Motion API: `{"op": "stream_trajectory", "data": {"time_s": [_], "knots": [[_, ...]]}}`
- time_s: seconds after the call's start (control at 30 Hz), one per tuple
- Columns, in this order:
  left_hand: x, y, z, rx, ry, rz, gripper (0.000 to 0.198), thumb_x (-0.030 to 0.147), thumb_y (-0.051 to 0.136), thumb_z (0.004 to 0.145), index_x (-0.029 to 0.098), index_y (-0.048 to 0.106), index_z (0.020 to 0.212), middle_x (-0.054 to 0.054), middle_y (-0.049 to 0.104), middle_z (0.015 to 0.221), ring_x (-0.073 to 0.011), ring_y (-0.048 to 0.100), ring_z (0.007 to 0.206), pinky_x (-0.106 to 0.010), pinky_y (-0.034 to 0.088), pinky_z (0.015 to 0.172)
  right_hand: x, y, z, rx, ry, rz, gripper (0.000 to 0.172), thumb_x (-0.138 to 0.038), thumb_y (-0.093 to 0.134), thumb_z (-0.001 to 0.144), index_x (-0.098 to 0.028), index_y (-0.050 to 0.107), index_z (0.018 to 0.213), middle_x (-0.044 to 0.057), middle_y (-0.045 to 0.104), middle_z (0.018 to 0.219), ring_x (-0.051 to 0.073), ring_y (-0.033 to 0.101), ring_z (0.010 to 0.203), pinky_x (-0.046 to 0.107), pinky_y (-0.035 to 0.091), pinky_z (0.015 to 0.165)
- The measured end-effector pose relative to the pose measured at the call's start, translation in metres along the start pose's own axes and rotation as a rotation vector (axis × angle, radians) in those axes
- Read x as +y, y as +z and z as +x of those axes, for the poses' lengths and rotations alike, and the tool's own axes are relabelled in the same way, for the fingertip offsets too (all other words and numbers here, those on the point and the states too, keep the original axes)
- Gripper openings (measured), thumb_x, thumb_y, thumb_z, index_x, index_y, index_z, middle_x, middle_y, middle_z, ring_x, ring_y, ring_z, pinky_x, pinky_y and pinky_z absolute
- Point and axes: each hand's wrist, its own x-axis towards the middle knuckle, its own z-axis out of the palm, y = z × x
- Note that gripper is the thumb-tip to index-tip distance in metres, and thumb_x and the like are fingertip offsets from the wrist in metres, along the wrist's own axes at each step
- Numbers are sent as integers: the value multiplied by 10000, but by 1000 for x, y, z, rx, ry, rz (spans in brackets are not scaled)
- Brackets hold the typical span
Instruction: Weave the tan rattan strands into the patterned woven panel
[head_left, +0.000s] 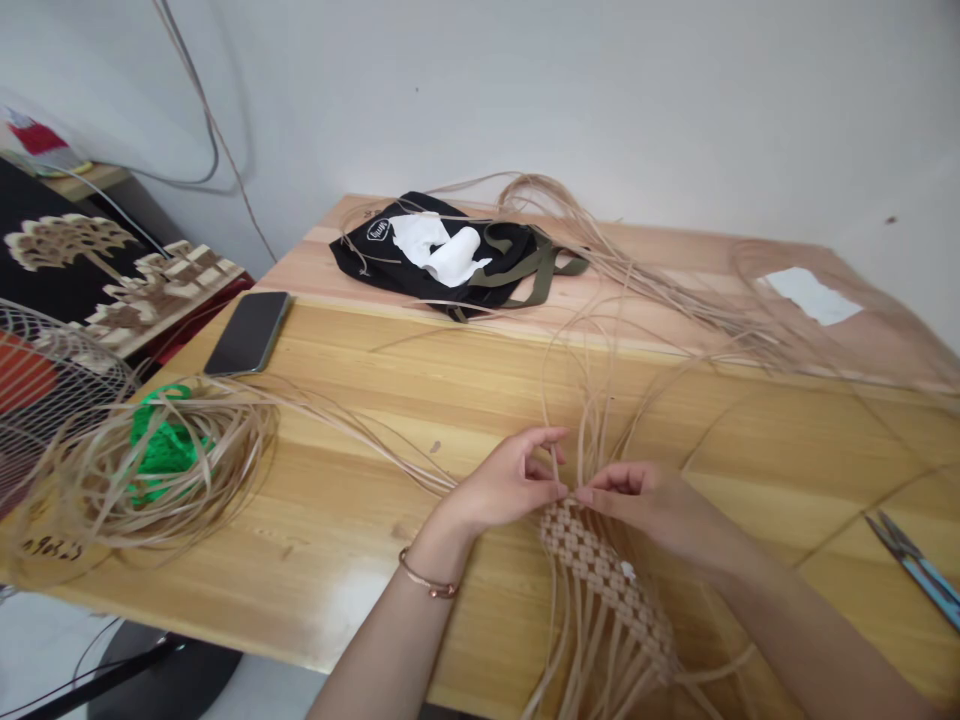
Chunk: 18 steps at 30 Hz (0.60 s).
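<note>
A tan woven strip [600, 565] of flat cane-like strands lies at the front of the table, with many loose strands [592, 420] fanning out from its far end and sides. At that far end my left hand [517, 480] pinches a strand, its index finger stretched beyond the thumb. Close beside it, my right hand [626, 490] has thumb and fingers closed on a strand at the same edge of the weave. The two thumbs nearly meet. A small white bit sits on the weave's right edge. Exactly how the strands cross under my fingertips is hidden.
A coil of strands [247, 440] tied with green plastic [169, 445] lies left, near a phone [247, 333]. Behind are a black bag [375, 262] with white tissue [454, 255], long strands [645, 280] and white paper [811, 295]. Scissors [919, 565] lie at the right edge.
</note>
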Motion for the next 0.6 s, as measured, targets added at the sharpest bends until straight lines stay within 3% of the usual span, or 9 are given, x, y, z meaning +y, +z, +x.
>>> {"op": "stream_trajectory", "data": {"time_s": [0.13,0.47,0.6], "knots": [[1,-1,0,-15,33,-54,611,85,568,618,149,417,1207,-42,477,945,-33,446,590,-180,323,509,0,-1,1,13,35,80,255,-406,639,636,-156,646,684,10,619,633,111,501,576,232,350,558],[1,-5,2,-134,17,-46,586,39,494,608,155,456,1182,-23,485,898,-24,373,550,-175,274,485,3,5,0,-33,58,206,305,-437,673,604,-150,650,705,12,624,642,98,501,571,219,348,549],[0,-5,2,-126,-5,-120,565,50,528,587,149,480,1142,-25,493,889,-31,400,565,-177,282,492,4,8,1,-49,67,281,268,-399,682,608,-151,649,704,-1,602,610,72,467,529,192,325,505]]}}
